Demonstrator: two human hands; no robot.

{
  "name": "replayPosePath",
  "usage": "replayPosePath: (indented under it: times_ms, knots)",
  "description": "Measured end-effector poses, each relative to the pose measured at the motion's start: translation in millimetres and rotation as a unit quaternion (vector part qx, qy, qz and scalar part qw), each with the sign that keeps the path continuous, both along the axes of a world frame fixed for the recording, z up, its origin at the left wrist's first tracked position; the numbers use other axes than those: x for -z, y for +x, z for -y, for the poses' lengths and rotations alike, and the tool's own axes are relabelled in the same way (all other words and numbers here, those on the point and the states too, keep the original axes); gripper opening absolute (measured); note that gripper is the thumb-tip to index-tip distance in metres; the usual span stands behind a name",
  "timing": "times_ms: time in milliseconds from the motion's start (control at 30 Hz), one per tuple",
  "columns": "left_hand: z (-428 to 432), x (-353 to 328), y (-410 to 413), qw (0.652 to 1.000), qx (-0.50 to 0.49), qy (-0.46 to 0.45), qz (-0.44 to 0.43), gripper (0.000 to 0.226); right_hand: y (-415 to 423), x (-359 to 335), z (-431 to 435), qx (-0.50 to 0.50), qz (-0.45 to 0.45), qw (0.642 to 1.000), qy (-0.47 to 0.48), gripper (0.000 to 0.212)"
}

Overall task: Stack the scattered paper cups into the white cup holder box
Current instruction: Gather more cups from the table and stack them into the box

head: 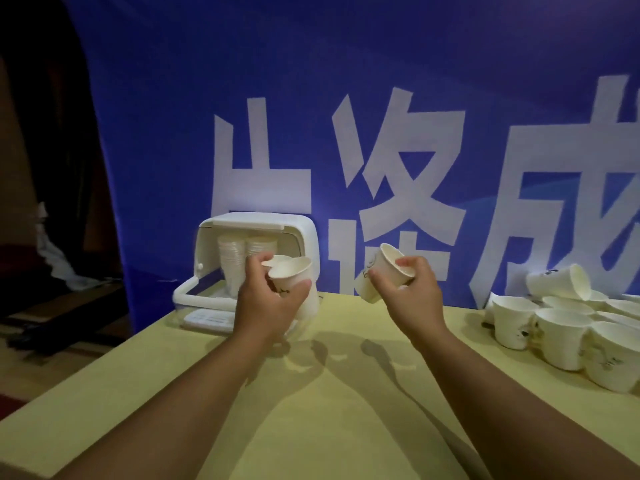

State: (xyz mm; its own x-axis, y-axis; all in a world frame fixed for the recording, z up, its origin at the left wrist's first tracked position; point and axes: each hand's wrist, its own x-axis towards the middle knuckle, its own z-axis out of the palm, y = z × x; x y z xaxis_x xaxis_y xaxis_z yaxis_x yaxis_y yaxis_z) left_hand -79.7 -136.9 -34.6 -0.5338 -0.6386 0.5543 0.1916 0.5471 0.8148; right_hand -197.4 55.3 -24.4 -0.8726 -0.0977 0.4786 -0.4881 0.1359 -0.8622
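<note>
Both forearms reach forward over the yellow tabletop [332,427], bare, wrists raised above the surface.

Left hand [268,303]: palm turned inward, fingers [254,271] curled round a white paper cup [290,275] held upright with its mouth tilted toward the camera. A second rim shows just behind it, so the grip may take in two cups; this cannot be confirmed. The hand is held directly in front of the white cup holder box [258,225], which stands at the far left edge of the tabletop with its front open. Two stacks of cups [231,265] stand inside, just beyond the left fingers.

Right hand [412,292]: fingers [408,263] and thumb closed on another paper cup [382,271], tilted with its mouth up and to the left. This hand is held level with the left, well apart from the box.

Loose cups [561,330] are clustered to the right of the right fingers, at the tabletop's right edge, most upright, one lying tipped on top.

A blue banner [346,81] with large white characters hangs behind.
</note>
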Motion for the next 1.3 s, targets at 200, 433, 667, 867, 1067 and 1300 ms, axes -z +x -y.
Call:
replayPosePath:
  times_ms: [200,433,667,867,1067,1300]
  knots:
    - [52,-39,-16,0.988,-0.04,0.068,-0.136,0.071,-16,-18,71,-0.081,0.009,0.991,-0.105,0.073]
    - [78,-36,-41,0.985,-0.038,0.08,-0.15,0.06,-27,-42,133,-0.12,0.023,0.973,-0.197,0.073]
    - [90,-19,-53,0.997,-0.014,0.038,-0.06,0.058,-36,-32,141,-0.129,0.008,0.971,-0.203,0.073]
    - [92,-6,-57,0.999,0.011,-0.009,0.05,0.06,-36,-38,138,-0.141,-0.012,0.973,-0.183,0.075]
    - [98,6,-41,0.987,0.048,-0.072,0.135,0.094,-28,-39,144,-0.177,-0.041,0.976,-0.12,0.08]
    - [101,13,-37,0.985,0.049,-0.096,0.137,0.074,-24,-30,157,-0.192,-0.075,0.978,0.017,0.089]
